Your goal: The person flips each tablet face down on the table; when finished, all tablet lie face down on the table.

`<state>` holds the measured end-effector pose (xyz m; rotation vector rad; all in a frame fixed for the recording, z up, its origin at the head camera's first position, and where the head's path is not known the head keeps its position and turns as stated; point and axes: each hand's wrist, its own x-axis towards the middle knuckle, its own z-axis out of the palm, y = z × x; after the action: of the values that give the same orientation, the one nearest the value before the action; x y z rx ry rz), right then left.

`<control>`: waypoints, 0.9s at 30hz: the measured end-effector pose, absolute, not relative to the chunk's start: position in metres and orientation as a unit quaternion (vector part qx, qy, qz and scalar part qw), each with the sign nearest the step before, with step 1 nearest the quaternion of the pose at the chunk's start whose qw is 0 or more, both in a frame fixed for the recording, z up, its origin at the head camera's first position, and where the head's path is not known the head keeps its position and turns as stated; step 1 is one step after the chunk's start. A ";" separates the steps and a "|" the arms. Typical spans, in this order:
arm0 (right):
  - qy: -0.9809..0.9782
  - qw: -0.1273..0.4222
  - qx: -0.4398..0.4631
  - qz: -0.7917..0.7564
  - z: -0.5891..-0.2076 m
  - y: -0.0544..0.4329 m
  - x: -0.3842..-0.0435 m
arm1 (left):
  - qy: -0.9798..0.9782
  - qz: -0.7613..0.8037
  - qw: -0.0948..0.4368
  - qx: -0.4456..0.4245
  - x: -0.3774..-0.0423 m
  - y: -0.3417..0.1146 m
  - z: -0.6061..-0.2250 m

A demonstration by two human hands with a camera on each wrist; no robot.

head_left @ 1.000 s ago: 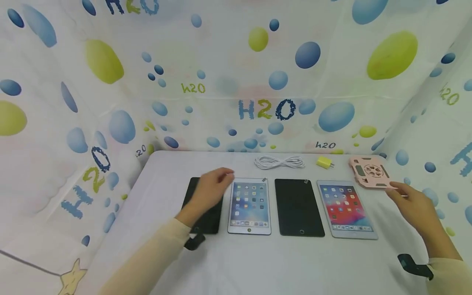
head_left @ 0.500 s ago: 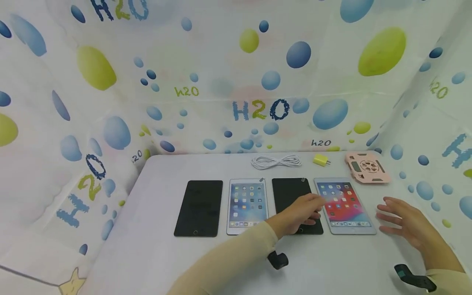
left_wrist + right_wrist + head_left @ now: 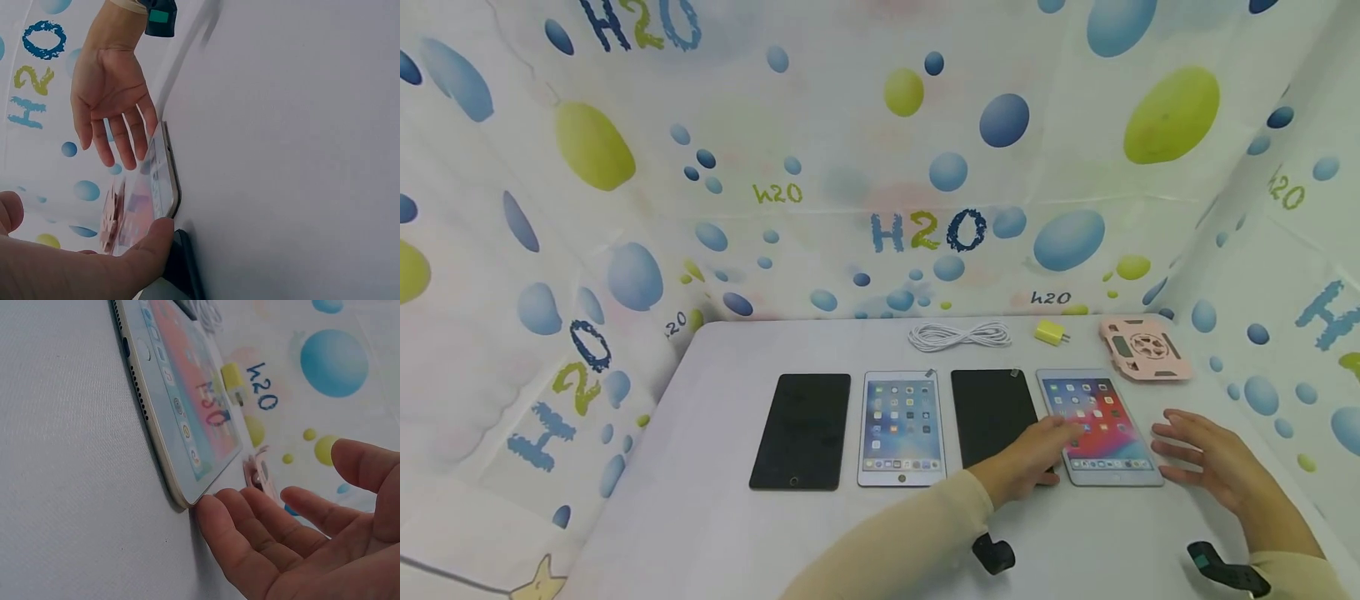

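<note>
A white tablet (image 3: 1093, 417) with a lit red and blue home screen lies flat at the right end of a row of tablets. My left hand (image 3: 1030, 454) is at its left edge, reaching over the black tablet (image 3: 992, 408). In the left wrist view, the left thumb (image 3: 153, 247) overlaps the white tablet's near corner. My right hand (image 3: 1206, 454), fingers spread and slightly bent, is at the opposite edge. The right wrist view shows the little fingertip (image 3: 209, 503) right at the tablet's lower corner.
Another lit white tablet (image 3: 902, 429) and a dark tablet (image 3: 801, 432) lie further left. Behind the row are a coiled white cable (image 3: 958, 336), a yellow plug adapter (image 3: 1050, 332) and a pink plate with a round cut-out pattern (image 3: 1147, 348). A patterned curtain (image 3: 842, 158) surrounds the table.
My left hand has moved right, from over the far-left dark tablet to the right-hand white tablet. The right hand has left the pink plate and come nearer, beside that white tablet.
</note>
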<state>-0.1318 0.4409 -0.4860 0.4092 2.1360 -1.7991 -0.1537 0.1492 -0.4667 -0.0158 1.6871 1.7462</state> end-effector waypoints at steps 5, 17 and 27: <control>0.741 0.154 0.140 -0.639 -0.488 0.441 -0.131 | 0.638 0.682 0.357 0.000 -0.153 0.150 -0.471; 0.727 0.174 0.147 -0.647 -0.487 0.442 -0.133 | 0.582 0.718 0.383 0.003 -0.151 0.147 -0.479; 0.670 0.174 0.152 -0.706 -0.494 0.451 -0.128 | 0.569 0.722 0.393 -0.001 -0.150 0.143 -0.480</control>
<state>-0.1283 0.4508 -0.4939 0.4296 1.8981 -2.0009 -0.1503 0.1434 -0.4798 -0.0014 1.4438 1.8336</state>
